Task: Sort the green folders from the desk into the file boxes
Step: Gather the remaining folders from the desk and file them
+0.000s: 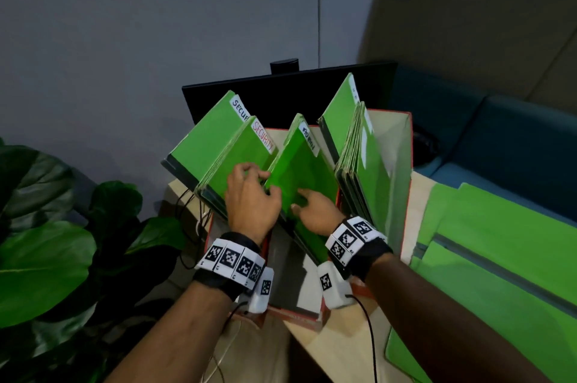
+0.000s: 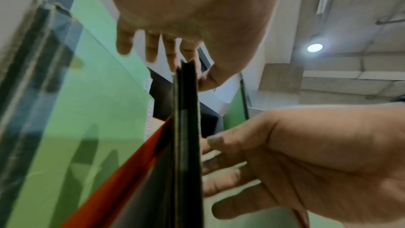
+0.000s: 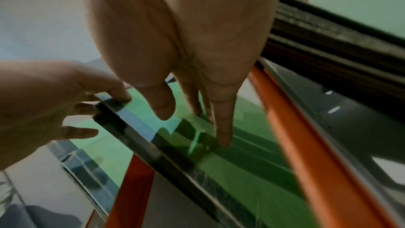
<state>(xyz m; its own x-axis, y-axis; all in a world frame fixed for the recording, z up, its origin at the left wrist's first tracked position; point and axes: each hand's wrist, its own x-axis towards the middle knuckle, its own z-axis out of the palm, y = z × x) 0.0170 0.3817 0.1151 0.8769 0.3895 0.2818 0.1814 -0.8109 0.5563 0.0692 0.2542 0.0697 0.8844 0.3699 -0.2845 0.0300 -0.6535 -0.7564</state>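
Note:
The green folder labelled ADMIN stands tilted in the middle orange-rimmed file box. My left hand pinches its near left edge, thumb on the green face and fingers behind; the left wrist view shows that dark edge between my thumb and fingers. My right hand rests on the folder's face with the index finger straight and pressing on the green cover. Several folders marked SECURITY lean to the left. Another green stack leans to the right.
More green folders lie flat on the desk at the right. A black monitor stands behind the boxes. A large leafy plant fills the left. A blue sofa is beyond the desk. Cables hang at the desk's left edge.

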